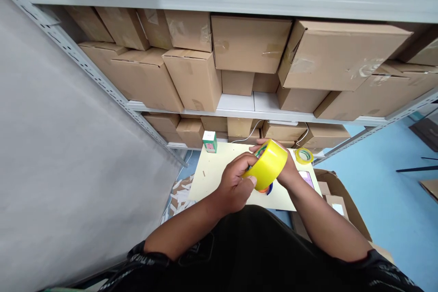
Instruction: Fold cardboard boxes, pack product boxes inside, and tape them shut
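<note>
You hold the tape roll [268,163] up over the small table [219,171], between both hands. Your left hand [236,182] is closed around its near rim, thumb pressed on the yellow face; your right hand [285,169] cups the far side, fingers wrapped behind it and mostly hidden. A second roll [304,155] lies flat at the table's back right corner, and a small green box [210,141] stands at the back left. An open carton [337,198] sits just right of the table. The likely trouble: the roll is smooth and tilted, so a loosened grip could drop it past the table edge. A freed tape end may also snap back onto the roll, or stick to your fingers.
</note>
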Available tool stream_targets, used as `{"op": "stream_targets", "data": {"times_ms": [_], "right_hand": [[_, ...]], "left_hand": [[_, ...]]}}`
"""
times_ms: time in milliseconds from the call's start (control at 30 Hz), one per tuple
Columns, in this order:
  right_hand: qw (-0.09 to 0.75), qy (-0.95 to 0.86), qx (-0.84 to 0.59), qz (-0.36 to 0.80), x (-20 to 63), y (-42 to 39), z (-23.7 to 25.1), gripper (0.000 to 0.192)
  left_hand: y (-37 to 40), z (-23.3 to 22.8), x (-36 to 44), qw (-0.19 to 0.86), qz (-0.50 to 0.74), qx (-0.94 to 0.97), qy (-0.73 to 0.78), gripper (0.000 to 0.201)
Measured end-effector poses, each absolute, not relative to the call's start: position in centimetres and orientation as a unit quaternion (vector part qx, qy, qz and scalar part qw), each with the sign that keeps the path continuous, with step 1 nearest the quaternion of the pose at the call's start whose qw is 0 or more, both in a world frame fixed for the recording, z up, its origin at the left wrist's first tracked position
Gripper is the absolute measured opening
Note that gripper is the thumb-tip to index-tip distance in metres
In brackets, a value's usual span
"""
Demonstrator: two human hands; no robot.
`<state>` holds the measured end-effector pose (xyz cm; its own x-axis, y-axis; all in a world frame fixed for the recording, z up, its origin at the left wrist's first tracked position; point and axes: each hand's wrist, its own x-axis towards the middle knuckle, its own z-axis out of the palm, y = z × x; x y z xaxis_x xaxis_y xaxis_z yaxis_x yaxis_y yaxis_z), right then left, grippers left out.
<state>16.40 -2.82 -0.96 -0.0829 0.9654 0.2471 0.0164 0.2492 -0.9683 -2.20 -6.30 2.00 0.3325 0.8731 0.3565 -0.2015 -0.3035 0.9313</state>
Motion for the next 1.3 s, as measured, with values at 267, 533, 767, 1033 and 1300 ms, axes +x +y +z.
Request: {"op": "stream_targets", "data": {"times_ms": [267,533,767,1033,1300], "right_hand": [[0.509,-0.71,-0.44,0.208,16.9,-3.2,0.5,0.035],[0.442,-0.786,-0.432,-0.028,17.1,-3.4,2.2,0.036],[0.417,-0.801,-0.41,-0.128,17.0,-3.6,3.1,0.041],[0.378,-0.82,-0.383,-0.193,16.8,-3.6,4.2,0.042],[0.368,-0.827,-0.383,-0.182,16.8,-3.5,4.5,0.036]], "left_hand": [[-5.9,2.3,-2.7,0.494,0.506,0.649,0.281,0.019],[-5.7,3.0,-2.9,0.477,0.5,0.656,0.303,0.018],[-5.6,4.1,-2.9,0.468,0.485,0.67,0.311,0.017],[-5.2,4.5,-2.8,0.479,0.45,0.668,0.35,0.017],[-4.7,4.8,-2.8,0.524,0.434,0.646,0.347,0.014]]}}
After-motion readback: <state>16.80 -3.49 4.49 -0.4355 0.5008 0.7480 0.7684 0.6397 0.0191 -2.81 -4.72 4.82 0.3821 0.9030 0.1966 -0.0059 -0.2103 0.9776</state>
